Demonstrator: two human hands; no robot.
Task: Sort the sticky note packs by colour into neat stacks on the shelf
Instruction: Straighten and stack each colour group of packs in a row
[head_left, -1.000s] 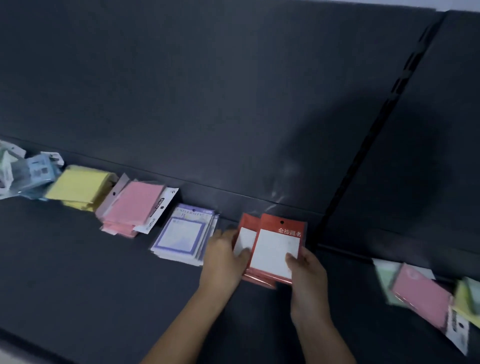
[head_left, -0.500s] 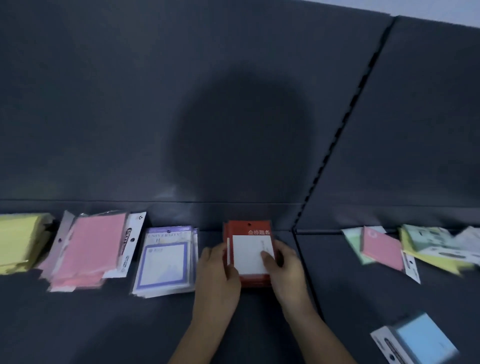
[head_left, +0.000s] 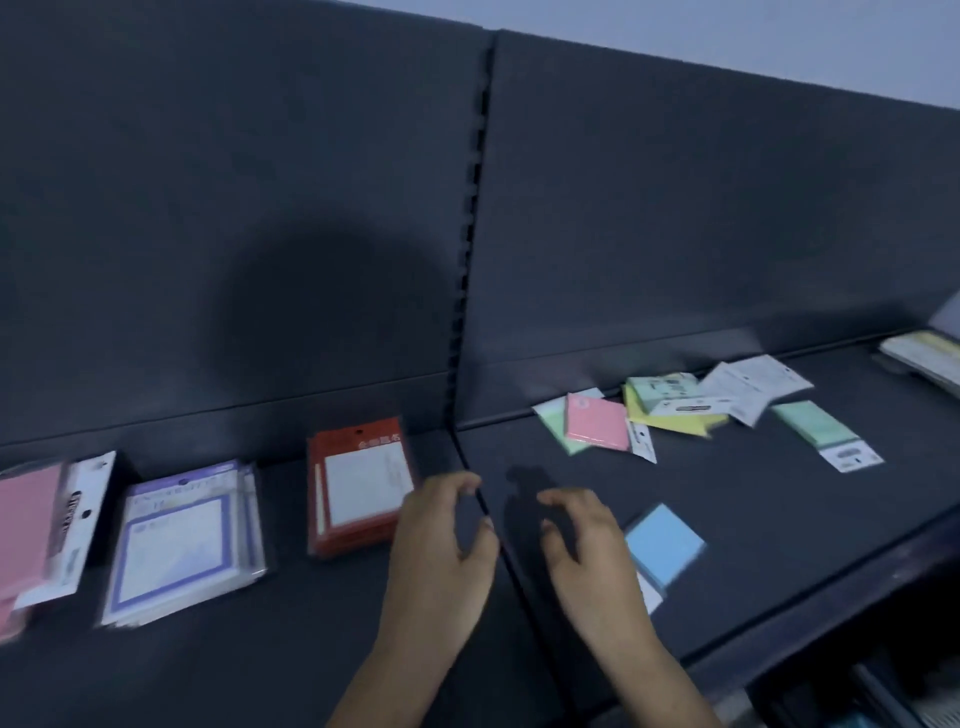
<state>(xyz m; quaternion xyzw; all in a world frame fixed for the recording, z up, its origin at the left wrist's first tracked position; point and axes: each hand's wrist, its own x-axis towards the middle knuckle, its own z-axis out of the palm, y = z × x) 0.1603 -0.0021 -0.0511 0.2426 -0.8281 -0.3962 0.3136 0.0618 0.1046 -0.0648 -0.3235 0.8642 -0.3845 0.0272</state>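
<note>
Broadly, the dark shelf carries single-colour piles in its left bay: pink stack, purple-bordered stack and red stack. They sit side by side, apparently so each colour keeps its own place. The right bay holds a loose heap of mixed packs, judged unsorted. A blue pack lies apart, nearer the front edge. The left hand hovers just beside the red stack, the right hand beside the blue pack; both are empty, palms down, fingers loosely curled.

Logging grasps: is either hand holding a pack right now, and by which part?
Nothing is held: the left hand and right hand hover empty, fingers loosely curled, and neither grips the red pack stack.
</note>
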